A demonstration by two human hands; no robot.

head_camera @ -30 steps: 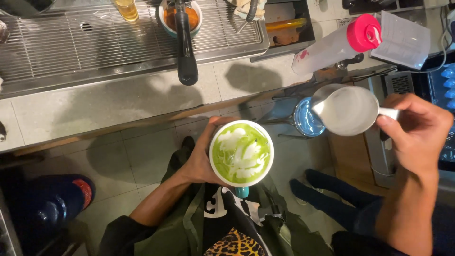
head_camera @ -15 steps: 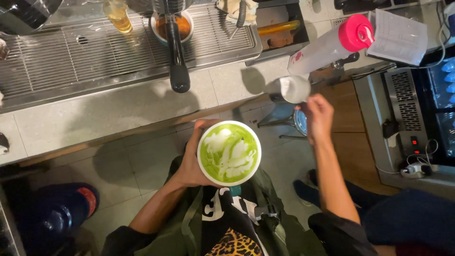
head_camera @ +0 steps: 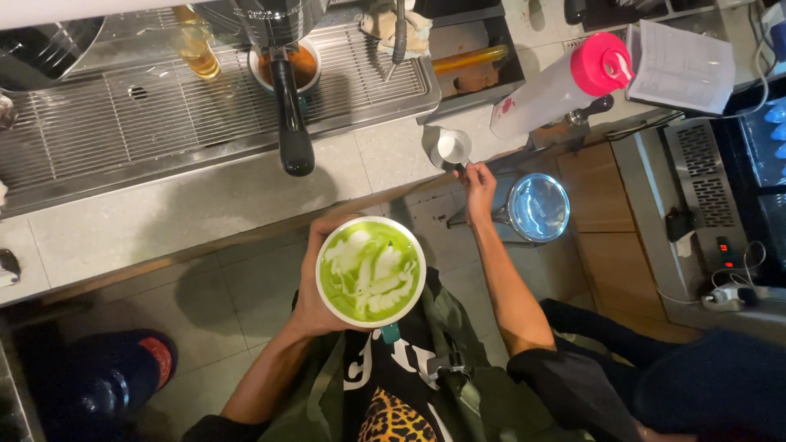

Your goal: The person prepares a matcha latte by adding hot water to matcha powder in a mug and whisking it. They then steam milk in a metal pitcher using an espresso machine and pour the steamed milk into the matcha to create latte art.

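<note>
left hand grip round green latte cup, right hand pinching steel pitcher handle

The left hand cups a white cup of green drink marbled with white foam, held below the grey counter. The right hand grips the handle of 1 small steel pitcher standing on that counter's edge (near a pink-capped bottle). A black portafilter handle juts over the counter.
</note>
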